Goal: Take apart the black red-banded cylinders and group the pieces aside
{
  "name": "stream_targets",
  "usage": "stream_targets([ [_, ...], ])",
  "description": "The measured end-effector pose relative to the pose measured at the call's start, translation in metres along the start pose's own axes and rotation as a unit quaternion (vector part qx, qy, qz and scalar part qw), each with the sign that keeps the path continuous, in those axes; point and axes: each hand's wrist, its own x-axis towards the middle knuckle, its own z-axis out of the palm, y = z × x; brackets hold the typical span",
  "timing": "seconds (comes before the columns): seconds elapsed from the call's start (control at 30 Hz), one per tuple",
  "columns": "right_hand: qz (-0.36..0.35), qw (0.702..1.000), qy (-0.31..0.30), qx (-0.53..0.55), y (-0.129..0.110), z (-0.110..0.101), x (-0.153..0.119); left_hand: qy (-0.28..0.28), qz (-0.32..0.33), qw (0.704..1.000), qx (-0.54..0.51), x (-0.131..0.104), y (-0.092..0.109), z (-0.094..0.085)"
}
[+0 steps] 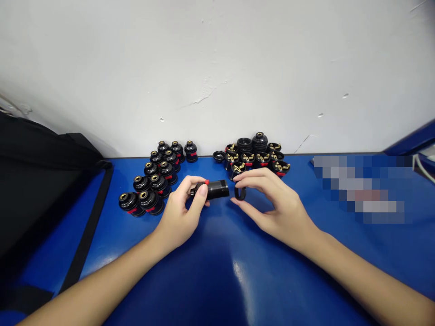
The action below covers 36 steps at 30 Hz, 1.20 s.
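The left hand [180, 217] holds a black cylinder [218, 189] sideways just above the blue surface [204, 290], the thumb and fingers pinching its narrower end, where a bit of red shows. The cylinder's wide end points toward the right hand [285, 215], whose thumb and fingers curve around a black ring [243, 194] and grip it by its edges. The ring is near the wide end but apart from it, so the step in hand looks like lining up these 2 parts. Any move to join them would call for squaring the ring to the end, keeping the cylinder steady and pressing evenly; a tilted ring could catch. Beyond the left hand, black capped pieces [148, 202] with red marks stand upright in a slanting group. Beyond the right hand are open black cups [281, 168] with gold-coloured metal inside, a stack of black rings [244, 146] and 1 shallow black ring [219, 156] near the wall [217, 68].
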Motion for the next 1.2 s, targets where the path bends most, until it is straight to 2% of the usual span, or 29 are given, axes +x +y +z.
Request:
stream_targets([
  [0.1, 0.034, 0.999, 0.019, -0.018, 0.001, -0.002, 0.002, -0.005, 0.019, 1.0, -0.012, -0.001, -0.002, 0.0],
  [0.33, 0.0, 0.995, 0.02, -0.095, 0.002, -0.007, 0.007, 0.01, -0.001, 0.999, -0.043, -0.001, -0.005, 0.002],
  [0.57, 0.001, 0.985, 0.009, -0.171, 0.009, -0.019, 0.02, -0.005, 0.002, 0.998, -0.055, -0.001, -0.003, 0.001],
  [0.7, -0.015, 0.977, -0.002, -0.212, 0.023, -0.024, 0.038, -0.013, -0.001, 0.999, -0.05, -0.001, -0.001, 0.001],
  [0.93, -0.032, 0.951, 0.014, -0.308, 0.064, -0.023, 0.078, -0.024, 0.001, 0.999, -0.049, -0.001, 0.001, 0.0],
  [1.07, -0.019, 0.935, 0.014, -0.355, 0.076, -0.019, 0.088, -0.031, -0.006, 0.998, -0.047, -0.002, 0.002, -0.001],
  [1.2, -0.009, 0.931, 0.004, -0.364, 0.081, -0.015, 0.089, -0.032, -0.009, 0.998, -0.045, -0.002, 0.003, -0.001],
])
